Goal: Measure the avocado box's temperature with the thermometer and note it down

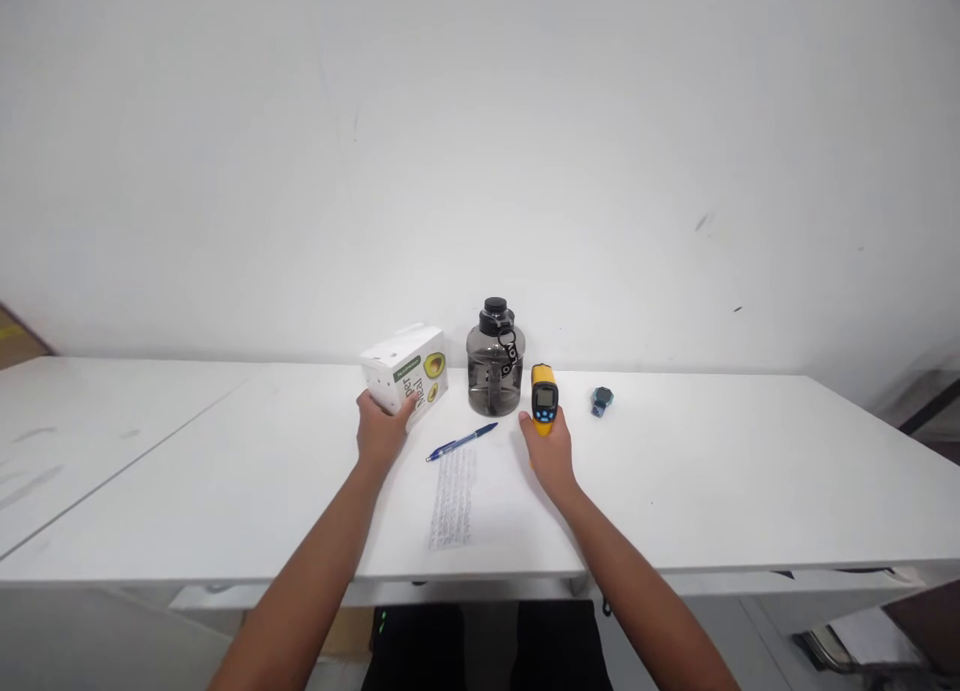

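Observation:
My left hand (382,429) grips a white box (405,371) printed with avocado pictures and green lettering; the box is tilted. In my right hand (551,451) is a yellow and black infrared thermometer (545,396), its small screen and blue buttons facing me. Between the two stands a large dark see-through water jug (495,366) with a black lid and strap, upright and touched by neither hand. A blue pen (461,441) lies in front of the jug, just above a sheet of paper (495,511) covered on its left with handwriting.
A dark wristwatch (601,401) lies on the white table (712,471) right of the thermometer. Behind the table rises a white wall (480,151). A seam runs across the table's left part. Below the front edge, my dark-clad legs (562,646) show.

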### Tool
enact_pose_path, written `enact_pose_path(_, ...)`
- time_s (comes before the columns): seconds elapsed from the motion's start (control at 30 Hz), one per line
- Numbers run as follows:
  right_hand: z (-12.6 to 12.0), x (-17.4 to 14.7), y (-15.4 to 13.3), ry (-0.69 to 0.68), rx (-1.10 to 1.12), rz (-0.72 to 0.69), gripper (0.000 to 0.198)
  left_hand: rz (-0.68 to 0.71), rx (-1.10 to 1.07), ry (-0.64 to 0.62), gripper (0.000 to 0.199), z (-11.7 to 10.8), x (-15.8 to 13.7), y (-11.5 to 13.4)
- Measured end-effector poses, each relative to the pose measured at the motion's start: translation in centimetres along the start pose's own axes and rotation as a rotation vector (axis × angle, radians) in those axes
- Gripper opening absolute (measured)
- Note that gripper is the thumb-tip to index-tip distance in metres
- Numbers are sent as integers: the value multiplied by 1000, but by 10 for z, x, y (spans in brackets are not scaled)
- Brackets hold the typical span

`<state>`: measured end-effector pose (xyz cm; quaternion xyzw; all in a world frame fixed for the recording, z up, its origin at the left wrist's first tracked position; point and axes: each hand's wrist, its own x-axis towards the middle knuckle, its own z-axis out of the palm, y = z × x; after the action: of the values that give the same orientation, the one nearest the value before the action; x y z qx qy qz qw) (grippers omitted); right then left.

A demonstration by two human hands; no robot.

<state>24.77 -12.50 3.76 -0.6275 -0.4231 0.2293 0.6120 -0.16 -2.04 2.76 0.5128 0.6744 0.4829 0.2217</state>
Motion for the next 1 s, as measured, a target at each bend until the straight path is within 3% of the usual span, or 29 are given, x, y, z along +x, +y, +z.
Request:
enact_pose_path(0.37, -2, -3, -5, -57, 52, 37, 32, 16, -55, -5, 76, 5, 8, -13)
enact_pose_path(1.0, -2, 1, 1, -32, 39, 18, 34, 45, -177, -17, 75, 8, 7, -14)
